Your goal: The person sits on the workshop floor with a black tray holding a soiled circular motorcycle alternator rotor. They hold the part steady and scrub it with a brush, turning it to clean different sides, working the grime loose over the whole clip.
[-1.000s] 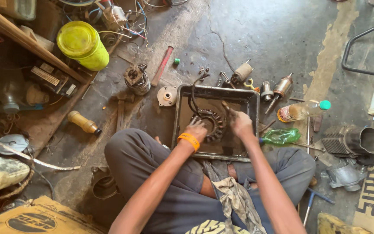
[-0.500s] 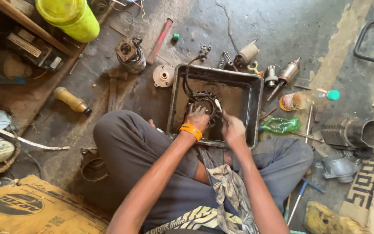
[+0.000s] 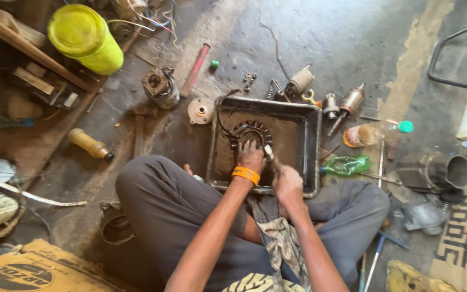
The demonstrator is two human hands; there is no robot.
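Note:
I sit cross-legged on a stained concrete floor with a dark metal tray in front of my knees. In the tray lies a round ring-shaped stator with a black wire leading off it. My left hand, an orange band on its wrist, rests on the ring's near edge and holds it. My right hand is just to its right over the tray's near rim, closed on a small brush whose tip points at the ring. A rag lies in my lap.
Motor parts lie beyond the tray: a round cap, a small armature, another armature. A yellow-green jug stands far left, a brown bottle lies left, plastic bottles right. A cardboard box sits near left.
The view has shifted, so the tray sits more centred. My right hand has drawn back toward the tray's near rim. My left hand stays on the ring.

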